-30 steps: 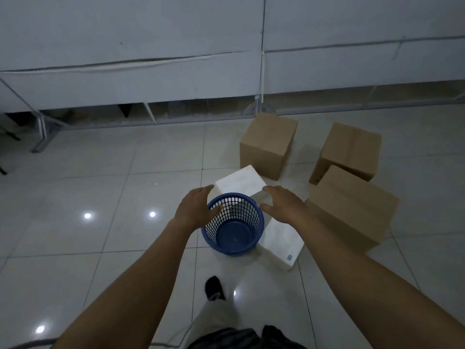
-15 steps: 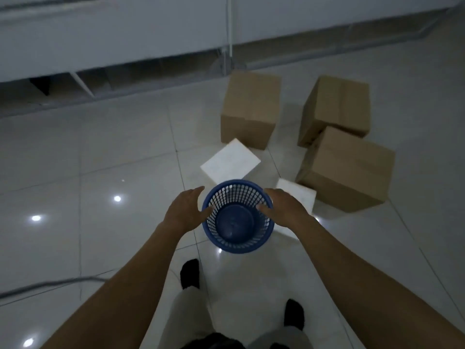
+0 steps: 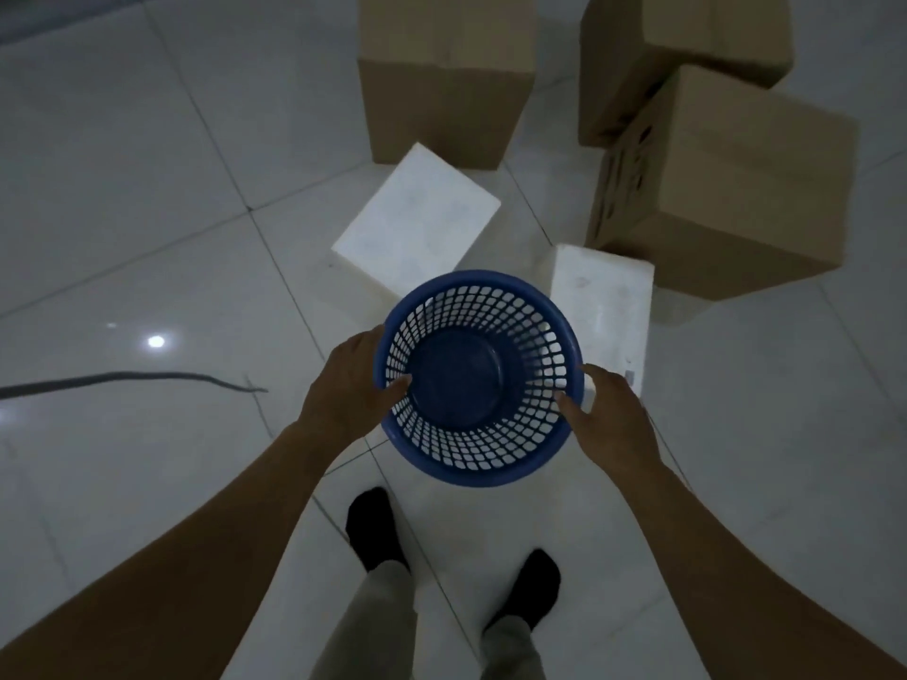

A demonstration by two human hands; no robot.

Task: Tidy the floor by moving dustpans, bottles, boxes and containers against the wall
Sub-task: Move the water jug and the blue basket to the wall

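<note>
A blue mesh basket (image 3: 478,449) hangs upright above the tiled floor, and it holds nothing. My left hand (image 3: 346,385) grips its left rim with the thumb hooked inside. My right hand (image 3: 608,417) grips the right rim the same way. Behind the basket lie two white foam boxes, one tilted (image 3: 417,220) and one (image 3: 606,296) partly hidden by the rim. Three brown cardboard boxes stand further back: one at centre (image 3: 444,81), one at the top right (image 3: 682,36) and one at the right (image 3: 726,184).
A dark cable (image 3: 122,379) runs across the tiles at the left. My two feet in dark socks (image 3: 375,525) stand just below the basket. Bare glossy floor tiles stretch to the left and lower right.
The view has tipped down, so the wall has left the frame. My thumbs have hooked over the basket's rim, and the basket is nearer to me, above my feet.
</note>
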